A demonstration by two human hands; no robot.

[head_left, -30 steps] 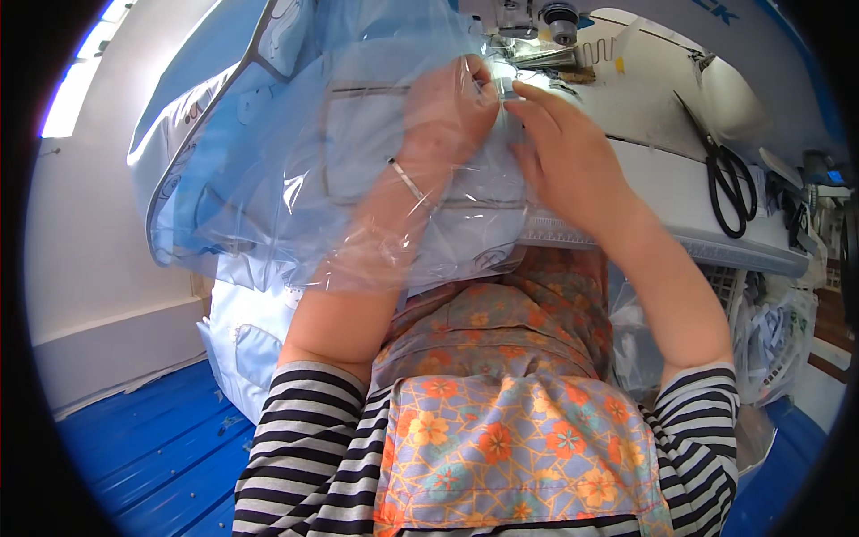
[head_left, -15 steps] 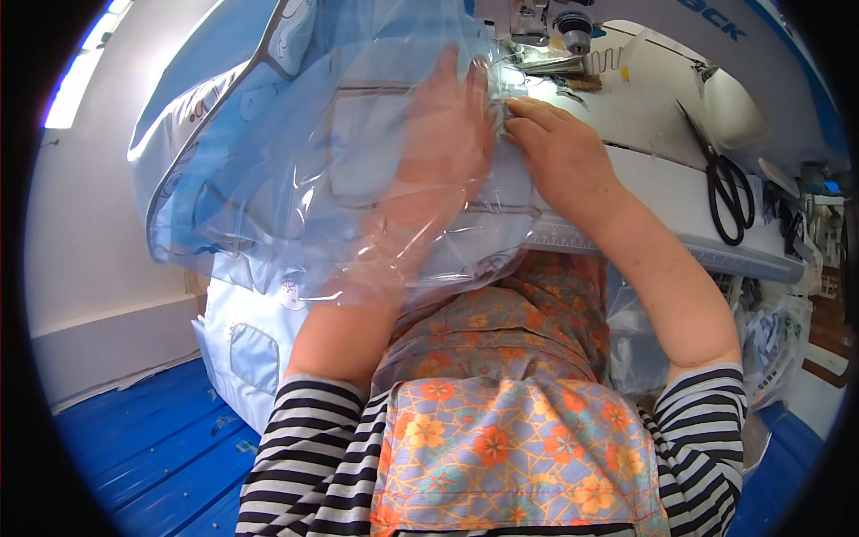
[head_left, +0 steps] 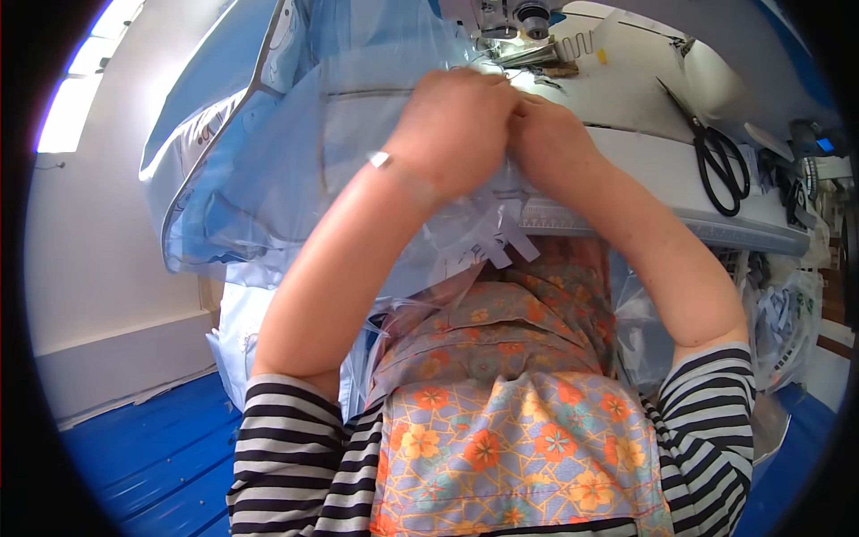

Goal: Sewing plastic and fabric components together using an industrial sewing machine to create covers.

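My left hand (head_left: 458, 125) is bent over the far edge of light blue fabric (head_left: 371, 116) and clear plastic sheeting (head_left: 358, 192), just below the sewing machine's presser area. Its fingers are curled, with the tips turned away from view. My right hand (head_left: 553, 136) meets it from the right, its fingers closed against the left hand's. What the two hands pinch between them is hidden. Grey piping (head_left: 259, 85) edges the blue fabric, which spreads to the left of my hands. A small white piece (head_left: 381, 159) shows at my left wrist.
A sewing machine (head_left: 626, 11) arches over the far side. Black-handled scissors (head_left: 720, 166) lie on the white table at right. A ruler strip (head_left: 573, 219) runs along the table's front edge. Plastic bags (head_left: 778, 322) hang at the lower right.
My left hand was under the clear plastic and now is out on top, its fingers curled beside the right hand. The plastic has dropped lower and bunched beneath my left forearm.
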